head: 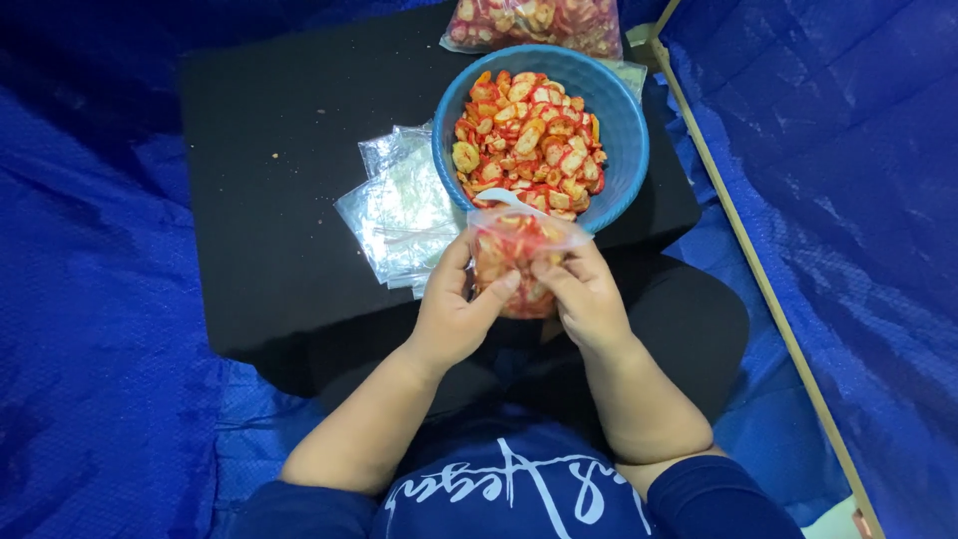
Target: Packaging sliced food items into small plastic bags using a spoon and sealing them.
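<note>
A small clear plastic bag [514, 262] filled with red and yellow chips is held upright between both hands, just in front of the bowl. My left hand [451, 311] grips its left side, thumb pressed on the front. My right hand [589, 294] grips its right side. The bag's mouth stands open at the top. A blue plastic bowl [627, 125] heaped with the same red and yellow chips [527, 140] sits on the black table [269, 200] beyond the bag. A white spoon handle [507, 199] pokes out at the bowl's near rim.
A stack of empty clear plastic bags [399, 210] lies on the table left of the bowl. A large filled bag of chips [534, 22] rests behind the bowl. Blue tarp [90, 299] covers the floor all around. A pale wooden strip [758, 269] runs diagonally at the right.
</note>
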